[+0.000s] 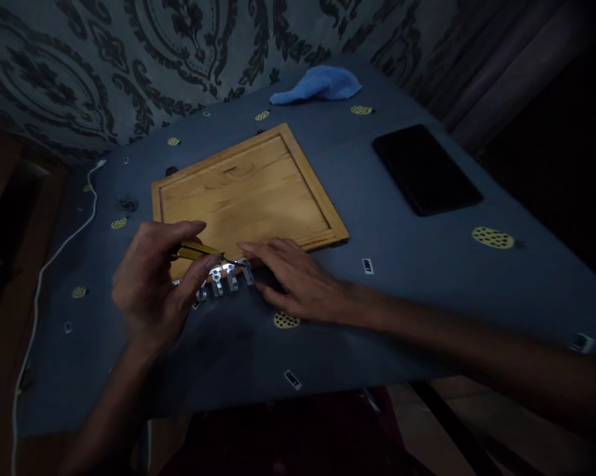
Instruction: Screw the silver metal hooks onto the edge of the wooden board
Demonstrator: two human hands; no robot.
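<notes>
In my left hand [153, 284] is a yellow-handled screwdriver [196, 249], gripped between thumb and fingers, with its thin shaft pointing right. The tip meets the right end of a silver metal hook rack [223, 274], which lies along the near edge of a framed wooden board [243, 192]. Several hooks stick out from the rack toward me. My right hand [298, 281] closes thumb and fingers about the rack's right end, by the screwdriver tip. Behind my left hand, the rack's left end is partly hidden.
A blue cloth [320, 84] lies crumpled at the back of the table. To the right rests a black tablet [426, 168]. Small dark pieces, perhaps screws [127, 204], sit left of the board. A white cable [54, 254] runs down the table's left side.
</notes>
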